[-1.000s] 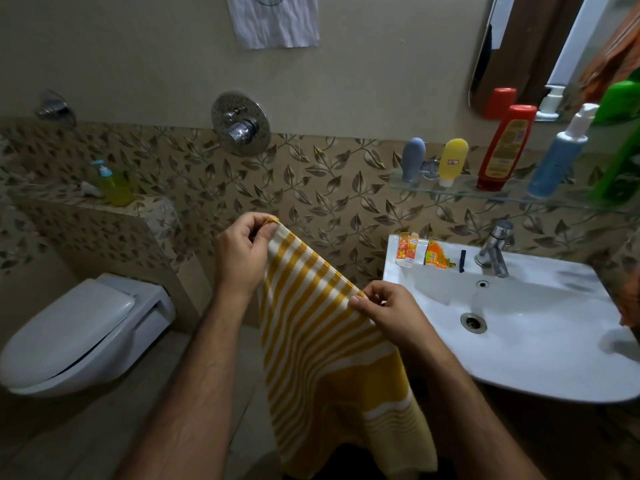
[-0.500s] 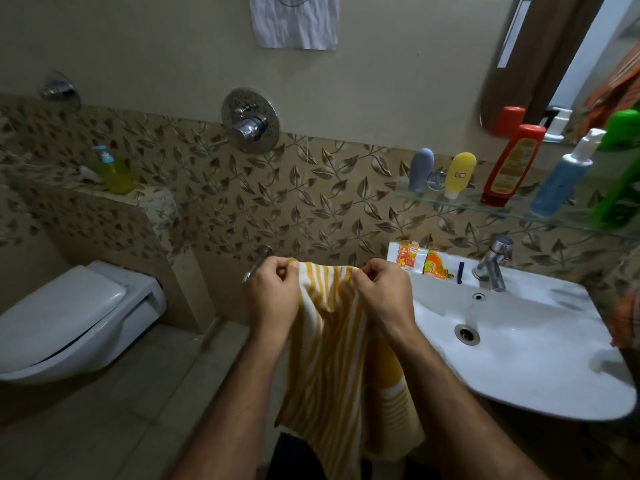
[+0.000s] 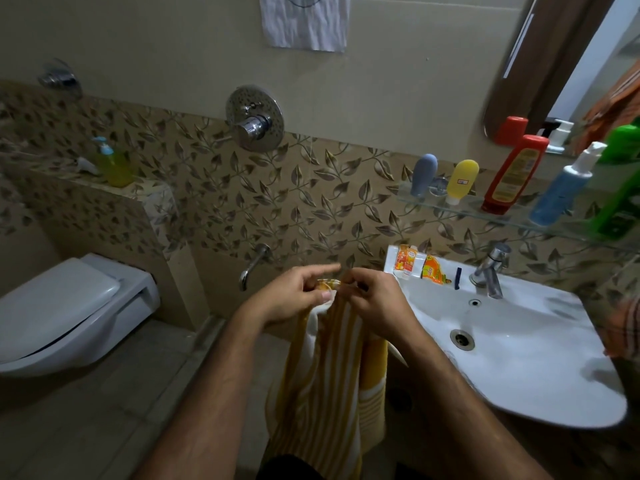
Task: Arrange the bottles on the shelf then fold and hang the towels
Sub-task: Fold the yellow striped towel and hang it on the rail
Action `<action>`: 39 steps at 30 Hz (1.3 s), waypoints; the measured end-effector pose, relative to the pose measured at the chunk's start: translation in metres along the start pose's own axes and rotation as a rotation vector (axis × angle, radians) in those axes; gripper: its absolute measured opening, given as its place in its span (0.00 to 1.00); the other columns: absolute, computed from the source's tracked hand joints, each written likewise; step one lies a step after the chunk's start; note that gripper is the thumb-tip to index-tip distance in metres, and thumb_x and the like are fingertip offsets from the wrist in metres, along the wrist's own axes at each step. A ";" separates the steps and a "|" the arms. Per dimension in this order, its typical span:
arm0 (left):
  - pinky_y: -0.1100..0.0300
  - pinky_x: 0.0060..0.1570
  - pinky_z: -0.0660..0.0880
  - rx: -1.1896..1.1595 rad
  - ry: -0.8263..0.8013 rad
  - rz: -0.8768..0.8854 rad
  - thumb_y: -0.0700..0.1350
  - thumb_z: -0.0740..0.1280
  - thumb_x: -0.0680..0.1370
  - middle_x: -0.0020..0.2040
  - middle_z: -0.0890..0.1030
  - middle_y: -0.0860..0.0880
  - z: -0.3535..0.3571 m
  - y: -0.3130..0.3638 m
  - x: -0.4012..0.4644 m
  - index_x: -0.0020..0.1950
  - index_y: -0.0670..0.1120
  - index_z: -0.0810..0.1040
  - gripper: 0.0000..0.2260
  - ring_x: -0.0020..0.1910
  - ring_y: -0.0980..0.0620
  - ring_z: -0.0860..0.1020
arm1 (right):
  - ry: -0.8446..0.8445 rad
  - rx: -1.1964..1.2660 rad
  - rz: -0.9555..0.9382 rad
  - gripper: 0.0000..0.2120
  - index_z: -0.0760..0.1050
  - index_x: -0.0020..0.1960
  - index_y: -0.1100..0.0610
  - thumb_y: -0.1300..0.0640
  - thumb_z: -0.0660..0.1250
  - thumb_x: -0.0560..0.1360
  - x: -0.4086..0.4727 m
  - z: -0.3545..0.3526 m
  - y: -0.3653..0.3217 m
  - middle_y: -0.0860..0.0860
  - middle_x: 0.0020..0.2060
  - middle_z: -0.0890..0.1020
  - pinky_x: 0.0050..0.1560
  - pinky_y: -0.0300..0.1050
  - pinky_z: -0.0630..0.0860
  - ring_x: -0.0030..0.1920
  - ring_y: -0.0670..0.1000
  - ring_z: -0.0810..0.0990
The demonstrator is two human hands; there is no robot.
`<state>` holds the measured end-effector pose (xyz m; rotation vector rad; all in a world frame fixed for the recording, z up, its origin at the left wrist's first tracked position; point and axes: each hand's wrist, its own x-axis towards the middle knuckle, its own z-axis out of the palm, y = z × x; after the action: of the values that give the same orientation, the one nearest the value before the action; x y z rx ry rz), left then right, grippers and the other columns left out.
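Since half a second ago the two hands have come together until they nearly touch, bringing the towel's (image 3: 332,368) top corners against each other, so the cloth now hangs doubled and narrower at 6 o'clock of the hands. The left hand (image 3: 294,296) pinches the yellow-and-white striped towel's upper edge under its thumb with the forefinger stretched out; the right hand (image 3: 372,299) has its fingers curled on the same edge. A second ago the towel was spread wide between hands held well apart. The view has also tipped, showing more floor. On the glass shelf (image 3: 485,207) at 2 o'clock stand a grey bottle (image 3: 423,174), a yellow bottle (image 3: 461,180), a red bottle (image 3: 514,174), a blue pump bottle (image 3: 561,190) and a green bottle (image 3: 620,188) at the frame edge. Their labels are too blurred to read, as is the print on the orange sachets (image 3: 420,268) on the sink (image 3: 519,358) rim.
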<state>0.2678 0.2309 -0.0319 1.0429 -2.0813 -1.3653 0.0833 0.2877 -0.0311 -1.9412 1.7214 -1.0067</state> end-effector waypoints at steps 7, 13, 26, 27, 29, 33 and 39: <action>0.55 0.46 0.78 0.273 0.225 -0.007 0.42 0.70 0.75 0.40 0.83 0.54 0.007 0.017 0.006 0.47 0.54 0.80 0.06 0.41 0.56 0.80 | 0.014 0.013 0.016 0.05 0.79 0.41 0.54 0.54 0.73 0.74 0.003 0.001 0.000 0.44 0.31 0.76 0.33 0.35 0.67 0.33 0.42 0.74; 0.72 0.39 0.69 0.368 0.524 0.079 0.40 0.68 0.76 0.41 0.81 0.57 0.013 0.031 0.003 0.49 0.52 0.81 0.07 0.42 0.59 0.78 | -0.430 0.421 0.418 0.12 0.74 0.44 0.53 0.50 0.75 0.71 0.003 -0.012 0.003 0.58 0.40 0.82 0.39 0.52 0.78 0.41 0.59 0.84; 0.75 0.35 0.66 0.483 0.699 0.036 0.42 0.67 0.78 0.46 0.81 0.54 -0.014 0.051 0.001 0.53 0.51 0.80 0.07 0.44 0.58 0.76 | -0.234 0.372 0.460 0.21 0.79 0.50 0.60 0.48 0.80 0.65 -0.017 -0.014 0.010 0.55 0.44 0.85 0.51 0.59 0.82 0.47 0.55 0.85; 0.75 0.32 0.65 0.484 0.732 0.008 0.42 0.66 0.78 0.48 0.81 0.54 -0.014 0.052 0.001 0.54 0.50 0.80 0.07 0.44 0.59 0.75 | -0.207 0.386 0.444 0.19 0.79 0.50 0.59 0.49 0.79 0.66 -0.019 -0.014 0.009 0.55 0.45 0.85 0.51 0.59 0.82 0.47 0.55 0.85; 0.74 0.28 0.65 0.478 0.798 -0.034 0.41 0.66 0.79 0.50 0.81 0.52 -0.014 0.054 0.001 0.56 0.49 0.80 0.08 0.44 0.60 0.73 | -0.151 0.419 0.409 0.14 0.80 0.49 0.56 0.50 0.77 0.69 -0.023 -0.012 0.007 0.54 0.45 0.85 0.49 0.58 0.83 0.47 0.54 0.85; 0.73 0.30 0.63 0.468 0.853 -0.077 0.41 0.64 0.79 0.51 0.81 0.50 -0.013 0.058 0.001 0.57 0.48 0.80 0.09 0.44 0.59 0.72 | -0.079 0.303 0.322 0.06 0.83 0.49 0.47 0.47 0.70 0.76 -0.029 -0.006 0.007 0.46 0.45 0.85 0.49 0.55 0.83 0.48 0.48 0.83; 0.73 0.32 0.62 0.444 0.857 -0.135 0.42 0.64 0.80 0.52 0.80 0.50 -0.015 0.056 0.002 0.58 0.49 0.78 0.09 0.46 0.58 0.72 | -0.142 0.050 0.206 0.12 0.81 0.54 0.50 0.47 0.62 0.81 -0.039 -0.011 0.010 0.45 0.45 0.83 0.45 0.44 0.80 0.46 0.45 0.80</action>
<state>0.2576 0.2332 0.0251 1.6053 -1.6644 -0.3423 0.0687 0.3252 -0.0409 -1.7184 1.7557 -0.8110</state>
